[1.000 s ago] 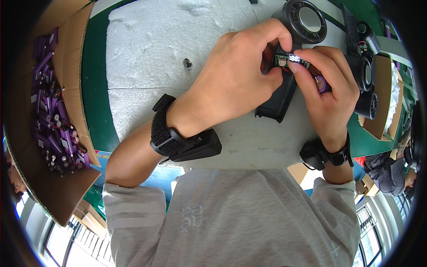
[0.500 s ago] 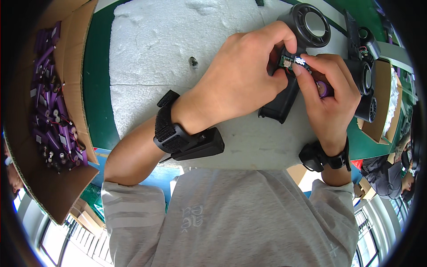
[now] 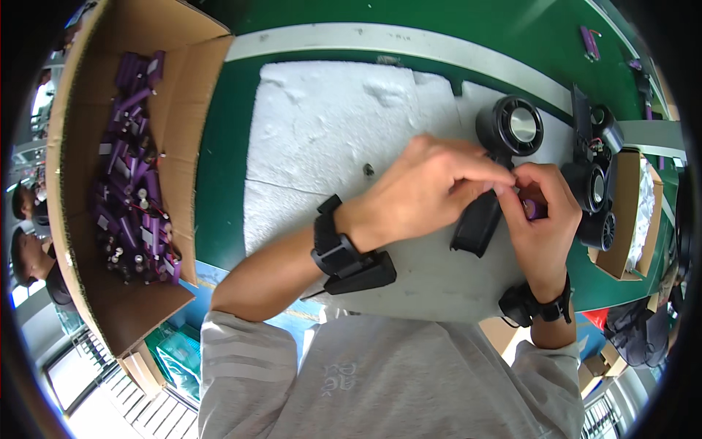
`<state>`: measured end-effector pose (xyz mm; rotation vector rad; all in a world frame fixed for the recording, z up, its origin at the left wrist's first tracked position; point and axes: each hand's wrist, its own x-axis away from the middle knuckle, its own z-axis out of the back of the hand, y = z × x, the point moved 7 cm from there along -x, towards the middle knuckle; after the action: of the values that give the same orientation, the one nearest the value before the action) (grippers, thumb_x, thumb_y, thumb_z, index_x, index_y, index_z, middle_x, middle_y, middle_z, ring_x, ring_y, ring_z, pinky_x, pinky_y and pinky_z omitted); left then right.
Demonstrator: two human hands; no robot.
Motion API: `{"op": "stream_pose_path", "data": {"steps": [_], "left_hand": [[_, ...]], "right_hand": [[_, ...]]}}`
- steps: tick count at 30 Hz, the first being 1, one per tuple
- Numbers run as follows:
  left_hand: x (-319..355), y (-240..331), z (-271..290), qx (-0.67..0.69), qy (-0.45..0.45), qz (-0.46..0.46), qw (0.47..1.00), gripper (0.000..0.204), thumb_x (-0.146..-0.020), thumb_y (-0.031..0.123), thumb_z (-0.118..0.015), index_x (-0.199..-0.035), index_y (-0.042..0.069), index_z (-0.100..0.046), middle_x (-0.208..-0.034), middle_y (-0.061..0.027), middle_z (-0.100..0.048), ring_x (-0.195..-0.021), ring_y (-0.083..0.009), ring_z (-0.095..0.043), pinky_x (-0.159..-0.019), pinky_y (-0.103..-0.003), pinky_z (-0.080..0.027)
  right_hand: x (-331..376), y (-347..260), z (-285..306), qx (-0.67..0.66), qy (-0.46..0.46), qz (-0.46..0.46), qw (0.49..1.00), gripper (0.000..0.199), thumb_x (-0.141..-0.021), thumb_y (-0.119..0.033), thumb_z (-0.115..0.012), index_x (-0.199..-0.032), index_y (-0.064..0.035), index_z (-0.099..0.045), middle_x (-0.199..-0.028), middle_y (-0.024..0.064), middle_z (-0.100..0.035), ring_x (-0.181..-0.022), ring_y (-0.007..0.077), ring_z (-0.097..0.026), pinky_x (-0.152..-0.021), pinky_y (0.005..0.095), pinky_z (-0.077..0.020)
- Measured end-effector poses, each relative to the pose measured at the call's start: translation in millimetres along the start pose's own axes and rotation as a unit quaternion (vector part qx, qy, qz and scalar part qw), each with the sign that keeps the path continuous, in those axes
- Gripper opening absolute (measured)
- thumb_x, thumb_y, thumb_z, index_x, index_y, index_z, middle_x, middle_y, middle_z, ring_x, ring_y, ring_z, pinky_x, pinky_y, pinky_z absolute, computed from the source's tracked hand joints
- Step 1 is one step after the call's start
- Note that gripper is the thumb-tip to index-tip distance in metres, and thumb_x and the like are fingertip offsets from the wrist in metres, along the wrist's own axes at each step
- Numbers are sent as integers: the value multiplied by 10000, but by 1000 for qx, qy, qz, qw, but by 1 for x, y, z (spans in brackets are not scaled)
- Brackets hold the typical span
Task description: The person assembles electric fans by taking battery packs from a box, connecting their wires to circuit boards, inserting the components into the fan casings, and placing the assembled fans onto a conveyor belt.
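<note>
A black handheld fan (image 3: 510, 126) lies on the right part of the foam sheet, its round head away from me and its handle casing (image 3: 477, 227) toward me. Over the fan's neck my left hand (image 3: 431, 192) pinches thumb and forefinger together; what sits between those tips is hidden. My right hand (image 3: 545, 216) meets it there, thumb and forefinger closed against the left fingertips. Curled inside the right fingers is a purple battery cell (image 3: 537, 210), only partly showing.
White foam sheeting (image 3: 322, 124) covers the green table (image 3: 227, 146). A cardboard box (image 3: 208, 139) of purple battery cells stands at left. More black fan parts (image 3: 585, 186) and a small cardboard box (image 3: 621, 252) are at right. Purple cells (image 3: 589, 44) lie at far right.
The whole scene sits lower in the picture, as the view has tilted. My fingertips have come together, covering the small circuit board that showed between them before.
</note>
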<state>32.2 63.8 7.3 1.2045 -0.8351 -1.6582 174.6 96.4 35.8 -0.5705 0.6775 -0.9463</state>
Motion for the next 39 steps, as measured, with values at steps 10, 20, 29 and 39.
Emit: {"op": "stream_pose_path", "data": {"steps": [10,20,29,39], "left_hand": [[-1,7,3,-45,-16,39,998,317,-783,-57,-648,-1035,118,-728,-972,-155,-653,-772,-307,-654,-660,-349,-524],[-4,-6,26,-19,16,65,998,353,-760,-70,-619,-1045,109,-726,-988,-141,-616,-813,-239,-628,-703,-310,-506],[-5,-11,23,17,-4,111,994,382,-729,-80,-597,-1050,91,-716,-986,-89,-616,-818,-183,-616,-726,-279,-508],[-3,-8,22,21,16,121,992,354,-743,-71,-606,-1042,84,-714,-995,-88,-608,-790,-190,-613,-717,-286,-513]], "right_hand": [[1,-1,-3,36,-149,11,988,200,-763,-51,-760,-784,-2,-567,-673,82,-569,-557,145,-519,-508,274,-411],[-4,-17,0,64,-102,172,978,231,-683,-90,-790,-817,-14,-617,-934,120,-635,-880,282,-593,-721,368,-482],[2,-6,14,96,-126,136,978,128,-717,22,-739,-823,2,-669,-1009,128,-660,-842,280,-635,-707,361,-527],[12,-21,4,211,-180,217,936,94,-722,-3,-707,-777,31,-637,-1054,142,-662,-846,277,-652,-731,355,-552]]}}
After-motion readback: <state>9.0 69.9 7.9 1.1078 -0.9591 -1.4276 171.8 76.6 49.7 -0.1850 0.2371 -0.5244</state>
